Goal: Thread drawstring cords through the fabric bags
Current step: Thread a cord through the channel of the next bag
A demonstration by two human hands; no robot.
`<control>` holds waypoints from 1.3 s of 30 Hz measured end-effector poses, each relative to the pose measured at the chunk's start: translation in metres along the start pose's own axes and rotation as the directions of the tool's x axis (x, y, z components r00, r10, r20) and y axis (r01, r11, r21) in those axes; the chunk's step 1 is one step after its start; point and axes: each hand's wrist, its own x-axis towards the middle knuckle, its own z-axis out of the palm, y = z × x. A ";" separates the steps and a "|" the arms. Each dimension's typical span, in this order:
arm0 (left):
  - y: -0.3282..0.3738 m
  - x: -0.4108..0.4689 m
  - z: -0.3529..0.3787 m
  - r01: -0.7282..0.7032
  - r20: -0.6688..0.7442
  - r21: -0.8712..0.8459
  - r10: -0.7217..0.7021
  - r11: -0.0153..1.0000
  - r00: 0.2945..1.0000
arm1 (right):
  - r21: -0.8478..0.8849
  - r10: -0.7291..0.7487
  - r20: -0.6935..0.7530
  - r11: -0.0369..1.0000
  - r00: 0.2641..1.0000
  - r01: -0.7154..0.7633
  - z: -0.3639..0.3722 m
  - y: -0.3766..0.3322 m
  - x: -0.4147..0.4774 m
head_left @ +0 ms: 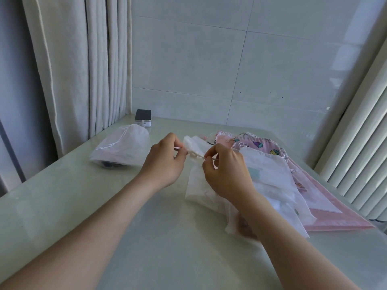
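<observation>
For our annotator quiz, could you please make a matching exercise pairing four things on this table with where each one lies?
Things:
1. stuffed white bag
2. dark device
3. printed pink bags
4. cord

Places:
A. pinched between the left hand and the right hand
B. far edge of the table, by the curtain
C. left of the hands, lying alone
D. right of the hands, in a pile

Pairs: 1-C; 2-B; 3-D; 4-A
</observation>
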 end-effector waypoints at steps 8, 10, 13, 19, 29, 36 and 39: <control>0.003 0.000 -0.001 -0.097 -0.055 -0.148 0.090 0.984 0.994 | 0.084 0.010 -0.052 0.996 0.999 -0.006 0.001 0.001 0.002; 0.001 0.000 0.000 -0.105 -0.067 -0.144 0.096 0.984 0.993 | 0.117 0.020 -0.065 0.993 0.998 -0.012 0.002 0.000 0.001; 0.000 -0.001 0.001 -0.128 -0.091 -0.143 0.116 0.981 0.989 | 0.208 0.063 -0.074 0.977 0.995 -0.046 0.002 -0.003 0.001; 0.004 -0.003 0.001 -0.118 -0.138 -0.128 0.100 0.985 0.985 | 0.367 0.173 -0.046 0.919 0.984 -0.145 0.000 -0.005 0.004; 0.008 -0.004 -0.001 0.114 0.116 -0.034 -0.110 0.993 0.987 | 0.447 0.209 -0.018 0.877 0.978 -0.180 0.004 -0.001 0.005; 0.008 -0.003 -0.003 0.038 0.070 -0.163 -0.027 0.986 0.997 | 0.492 0.275 0.037 0.832 0.961 -0.257 0.001 0.001 0.006; 0.009 -0.004 -0.001 -0.001 -0.011 -0.145 -0.001 0.989 1.000 | 0.508 0.292 0.035 0.819 0.956 -0.269 0.000 -0.003 0.007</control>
